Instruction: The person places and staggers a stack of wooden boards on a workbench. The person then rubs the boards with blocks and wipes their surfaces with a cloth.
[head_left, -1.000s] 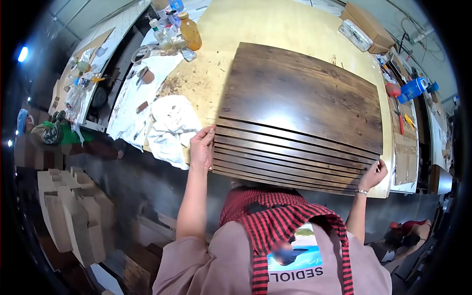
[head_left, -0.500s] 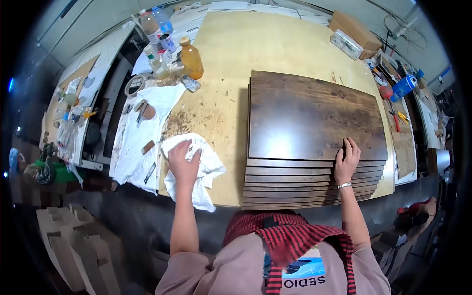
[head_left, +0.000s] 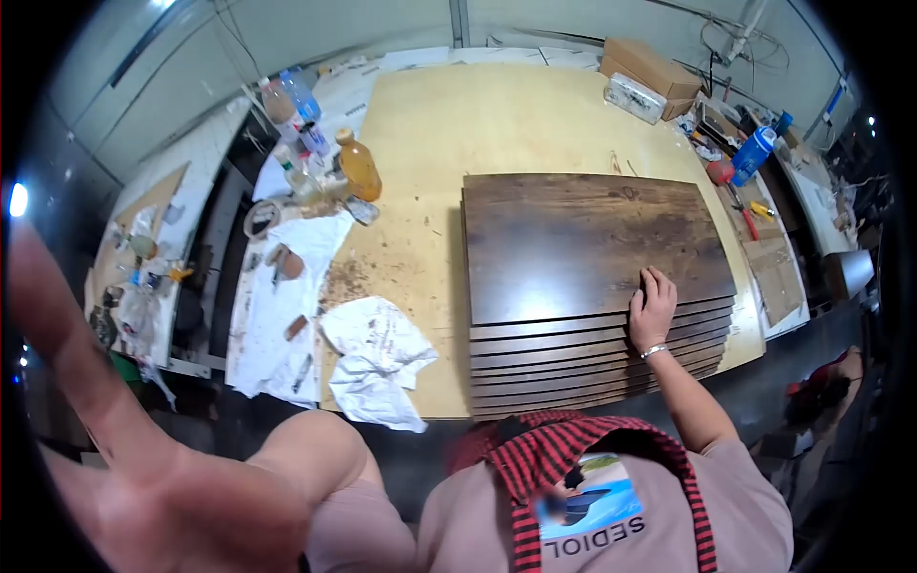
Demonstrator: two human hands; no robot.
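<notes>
Right up by the lens at the lower left, your left hand [head_left: 181, 492] is huge and kinda blurry, palm bare with one finger stretched way out, and the rest runs off into the dark edge of the view. Below, you've got the red-and-black striped apron [head_left: 549, 449] over your shirt, right at the table's near side. Your right hand [head_left: 653, 304] is lying on the stack of dark brown boards [head_left: 564, 239], fingers loosely bent and flat-ish on the top board close to its near edge, resting rather than gripping. That stack sits on the right half of the yellowish tabletop [head_left: 430, 105], lower boards stepping out toward you. Left of it, apart from the boards, there's your crumpled white cloth [head_left: 377, 358] near the table edge. Further left is a stained white sheet [head_left: 272, 296] with a little brown block [head_left: 296, 328] on it. Past that, an amber bottle [head_left: 359, 170] stands by some clear ones, and over on the right side there's a blue bottle [head_left: 753, 155]. Way at the back right, a cardboard box [head_left: 651, 69] sits behind a plastic-wrapped pack [head_left: 634, 98].
</notes>
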